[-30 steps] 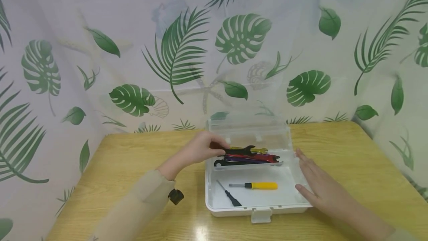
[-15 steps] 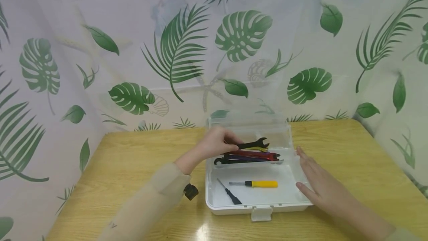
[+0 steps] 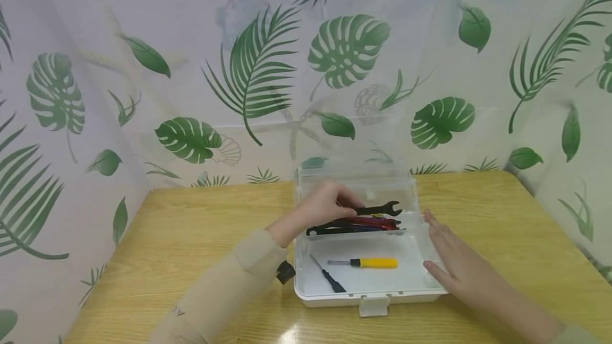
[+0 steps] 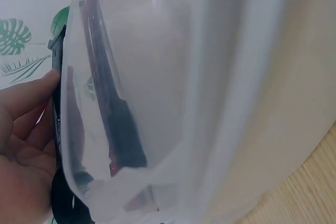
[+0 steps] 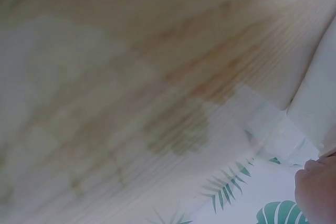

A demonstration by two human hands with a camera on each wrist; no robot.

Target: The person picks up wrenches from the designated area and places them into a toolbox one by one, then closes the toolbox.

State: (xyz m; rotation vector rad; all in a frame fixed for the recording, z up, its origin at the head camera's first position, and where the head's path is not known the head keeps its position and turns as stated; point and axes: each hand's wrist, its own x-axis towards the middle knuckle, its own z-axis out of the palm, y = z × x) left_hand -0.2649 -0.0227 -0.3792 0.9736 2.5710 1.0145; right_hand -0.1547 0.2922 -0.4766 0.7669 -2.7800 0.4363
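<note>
A white toolbox point(image 3: 411, 297) stands on the table, its clear lid point(image 3: 315, 177) raised at the back. Over the rear compartment, my left hand point(image 3: 325, 203) pinches a black open-end wrench point(image 3: 384, 208) between thumb and fingers. In the left wrist view the same wrench point(image 4: 58, 114) runs upright along the box's translucent wall. Below it in the compartment lie a red wrench point(image 3: 377, 222) and other wrenches, partly covered by the hand. Fingers extended, my right hand point(image 3: 461, 269) rests against the box's right side; the right wrist view catches only its edge point(image 5: 317, 187).
The box's front compartment holds a yellow-handled screwdriver point(image 3: 377, 263) and a black-handled screwdriver point(image 3: 333, 283). A white latch point(image 3: 374, 306) hangs at the front. Behind the wooden table point(image 3: 201, 238) hangs a leaf-patterned cloth point(image 3: 191, 84).
My left hand has moved to the right over the rear compartment with the black wrench. The right hand stays at the box's side.
</note>
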